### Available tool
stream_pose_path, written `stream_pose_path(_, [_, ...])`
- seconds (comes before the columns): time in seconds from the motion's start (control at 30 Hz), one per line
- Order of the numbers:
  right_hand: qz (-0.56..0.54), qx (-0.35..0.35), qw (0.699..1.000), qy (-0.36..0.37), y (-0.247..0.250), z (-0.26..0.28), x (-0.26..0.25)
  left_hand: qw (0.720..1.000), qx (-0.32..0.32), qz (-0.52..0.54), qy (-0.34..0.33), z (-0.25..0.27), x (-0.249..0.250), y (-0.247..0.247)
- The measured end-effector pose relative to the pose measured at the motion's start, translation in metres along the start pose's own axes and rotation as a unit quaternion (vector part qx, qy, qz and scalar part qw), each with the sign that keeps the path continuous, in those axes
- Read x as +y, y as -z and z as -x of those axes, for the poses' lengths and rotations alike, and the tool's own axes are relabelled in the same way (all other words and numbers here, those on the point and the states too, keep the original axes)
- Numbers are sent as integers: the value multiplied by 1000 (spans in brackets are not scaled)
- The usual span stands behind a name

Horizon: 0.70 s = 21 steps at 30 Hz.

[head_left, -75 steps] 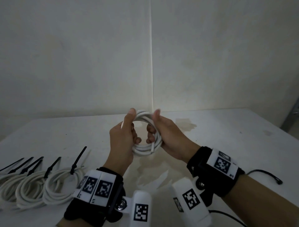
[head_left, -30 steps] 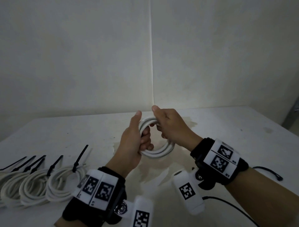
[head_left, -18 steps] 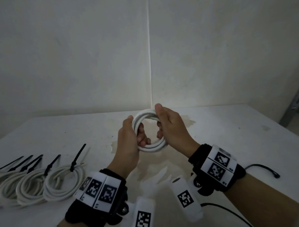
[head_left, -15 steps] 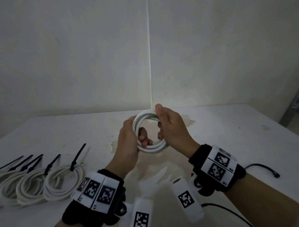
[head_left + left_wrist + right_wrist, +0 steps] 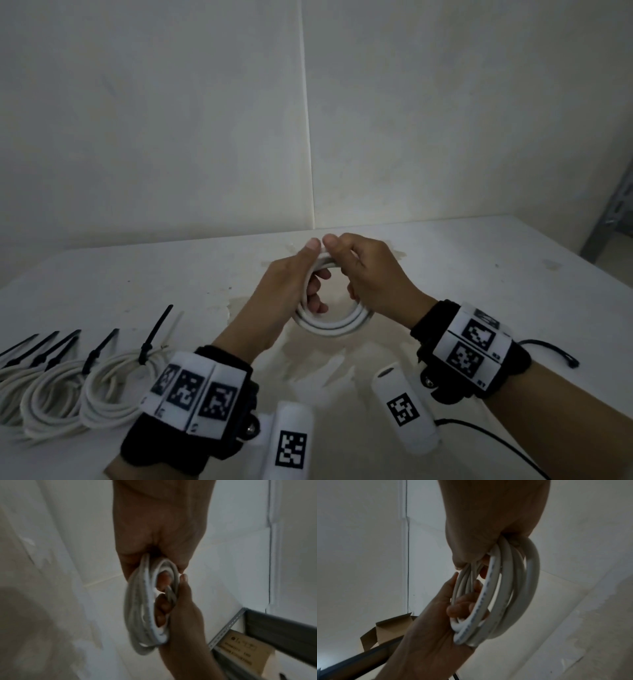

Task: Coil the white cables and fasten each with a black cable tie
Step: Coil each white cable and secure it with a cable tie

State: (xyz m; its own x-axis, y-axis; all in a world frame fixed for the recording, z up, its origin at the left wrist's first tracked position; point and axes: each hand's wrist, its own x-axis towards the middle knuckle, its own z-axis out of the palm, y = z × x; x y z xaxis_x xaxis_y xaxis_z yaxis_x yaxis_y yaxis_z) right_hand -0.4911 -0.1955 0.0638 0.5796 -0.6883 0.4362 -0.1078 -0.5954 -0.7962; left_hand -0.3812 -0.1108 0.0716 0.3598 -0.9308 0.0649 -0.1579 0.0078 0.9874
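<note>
Head view: at the centre of the frame both hands hold a coiled white cable above the white table. The left hand has its fingers curled through the ring from the left side, thumb laid over the top strands. The right hand grips the right side of the coil, fingers wrapped round the strands, its thumb tip just beside the left thumb tip at the top. No tie shows on this coil. In the lower left of the frame lie finished cable coils, each bound with a black cable tie whose tail sticks up and away; they overlap one another in a row. Both wrists wear black bands with white marker tags. A thin black cord lies on the table at the right edge

Left wrist view: the left hand fills the top centre, clamped on the upper end of the coil; the right hand comes up from the lower right, fingers hooked through the ring. A metal shelf frame sits lower right

Right wrist view: the right hand at top centre grips the bunched strands of the coil; the left hand from the lower left holds its lower part, fingers inside the ring. A cardboard box shows lower left
</note>
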Motion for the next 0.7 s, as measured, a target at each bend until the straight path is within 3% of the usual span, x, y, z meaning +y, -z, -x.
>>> stream_pose_path(0.2, [-55, 27, 998, -8, 3, 1, 1, 997, 65, 32, -27, -7, 0, -18])
stream_pose_path(0.43, [-66, 22, 994, -81, 27, 9, 12, 995, 79, 47, -41, -15, -7, -29])
stream_pose_path(0.57, [-23, 28, 989, -143, 60, 24, 24, 995, 71, 50, -39, -21, -17, -40])
stream_pose_path(0.7, [90, 42, 977, -191, 102, 49, 44, 997, 42, 52, -28, -25, -26, -61])
